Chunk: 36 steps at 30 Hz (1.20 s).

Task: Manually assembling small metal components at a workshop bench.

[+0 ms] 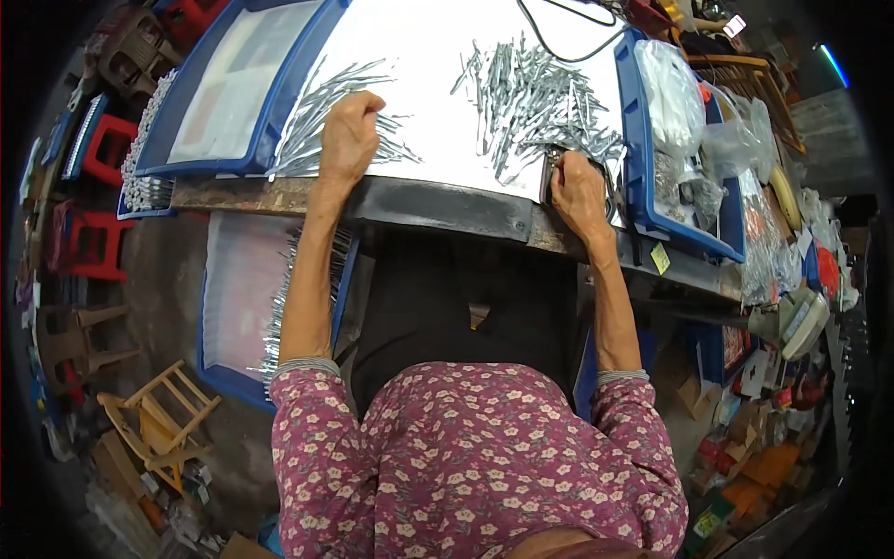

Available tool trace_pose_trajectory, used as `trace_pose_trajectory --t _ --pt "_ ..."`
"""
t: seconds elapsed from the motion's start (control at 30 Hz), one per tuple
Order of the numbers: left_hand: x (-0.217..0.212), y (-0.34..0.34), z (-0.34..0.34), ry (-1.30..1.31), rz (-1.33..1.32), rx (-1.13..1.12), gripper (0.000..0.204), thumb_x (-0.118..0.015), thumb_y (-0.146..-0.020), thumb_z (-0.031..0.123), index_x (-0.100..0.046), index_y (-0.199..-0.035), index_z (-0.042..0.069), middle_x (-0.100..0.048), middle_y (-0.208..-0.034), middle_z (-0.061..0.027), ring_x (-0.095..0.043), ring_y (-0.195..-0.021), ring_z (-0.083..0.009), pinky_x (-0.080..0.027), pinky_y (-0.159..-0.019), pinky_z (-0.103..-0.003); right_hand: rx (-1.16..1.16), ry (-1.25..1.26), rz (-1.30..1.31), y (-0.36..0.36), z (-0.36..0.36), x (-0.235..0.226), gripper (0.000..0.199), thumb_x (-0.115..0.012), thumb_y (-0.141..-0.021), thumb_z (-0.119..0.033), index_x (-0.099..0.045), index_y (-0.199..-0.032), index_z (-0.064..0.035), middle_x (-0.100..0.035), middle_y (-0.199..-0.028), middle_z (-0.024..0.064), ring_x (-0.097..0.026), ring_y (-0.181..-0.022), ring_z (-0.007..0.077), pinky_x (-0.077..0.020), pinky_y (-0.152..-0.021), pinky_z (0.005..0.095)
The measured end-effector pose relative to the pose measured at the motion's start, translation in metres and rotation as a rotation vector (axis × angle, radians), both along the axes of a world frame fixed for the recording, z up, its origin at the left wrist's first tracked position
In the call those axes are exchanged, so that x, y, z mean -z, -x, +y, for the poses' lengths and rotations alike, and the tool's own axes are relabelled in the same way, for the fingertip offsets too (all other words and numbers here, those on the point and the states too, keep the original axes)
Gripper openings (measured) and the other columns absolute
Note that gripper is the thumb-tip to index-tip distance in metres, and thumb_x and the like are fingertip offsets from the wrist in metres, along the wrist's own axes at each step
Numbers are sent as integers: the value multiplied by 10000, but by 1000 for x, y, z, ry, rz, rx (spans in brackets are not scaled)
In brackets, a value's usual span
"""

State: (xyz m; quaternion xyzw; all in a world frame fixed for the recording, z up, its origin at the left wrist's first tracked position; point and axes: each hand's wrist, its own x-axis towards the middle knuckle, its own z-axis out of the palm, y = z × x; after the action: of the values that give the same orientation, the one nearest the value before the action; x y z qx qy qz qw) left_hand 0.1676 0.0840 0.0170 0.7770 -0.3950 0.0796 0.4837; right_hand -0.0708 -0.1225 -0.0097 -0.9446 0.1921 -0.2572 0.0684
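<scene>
The left hand (352,135) has its fingers curled tight over the left heap (312,116) of metal strips; whether they pinch one, one cannot tell. The right hand (581,191) curls its fingers at a dark tool (548,177) on the table (424,88) edge, beside the right heap (531,98); their grip is hidden. A yellow label (660,258) shows print too small to read. The right tray (637,140) holds clear bags (669,98); the lower tray (228,377), metal pieces (274,331).
</scene>
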Motion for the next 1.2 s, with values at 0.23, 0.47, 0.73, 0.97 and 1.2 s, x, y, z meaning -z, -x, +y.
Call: trace_pose_trajectory --t 0.23,0.47,0.73,0.97,1.2 --pt "15 -9 -8 -266 -286 96 90 -553 -722 -10 -582 -803 16 -555 -745 -141 -518 -780 -294 -403 -734 -385 -93 -60 -152 8 4 -6 62 -491 -787 -43 -452 -802 2 -504 -698 193 -510 -633 380 -396 -560 427" --pt "14 -13 -18 -455 -261 128 98 -587 -714 2 -585 -810 16 -547 -769 -134 -518 -787 -287 -410 -726 -380 50 -524 -144 19 3 -12 110 -500 -817 -95 -480 -787 9 -459 -621 53 -441 -543 130 -369 -510 272" --pt "31 -18 -37 -326 -244 134 111 -580 -724 -24 -585 -829 11 -534 -793 -125 -517 -788 -286 -410 -720 -377 27 -903 -289 21 4 -19 96 -493 -828 -76 -534 -818 10 -455 -664 -29 -386 -576 51 -321 -513 198" --pt "24 -19 -46 -328 -201 200 88 -563 -730 51 -593 -809 24 -542 -772 -142 -530 -775 -292 -430 -719 -392 0 -1219 -368 25 6 -29 97 -508 -809 -55 -561 -839 22 -490 -670 -12 -389 -555 53 -316 -513 188" --pt "22 -15 -53 -439 -285 124 76 -552 -724 43 -535 -780 -6 -524 -737 -149 -523 -739 -297 -418 -685 -399 -26 -1257 -394 26 7 -27 108 -526 -822 -75 -551 -850 26 -484 -687 -1 -393 -575 65 -336 -536 205"
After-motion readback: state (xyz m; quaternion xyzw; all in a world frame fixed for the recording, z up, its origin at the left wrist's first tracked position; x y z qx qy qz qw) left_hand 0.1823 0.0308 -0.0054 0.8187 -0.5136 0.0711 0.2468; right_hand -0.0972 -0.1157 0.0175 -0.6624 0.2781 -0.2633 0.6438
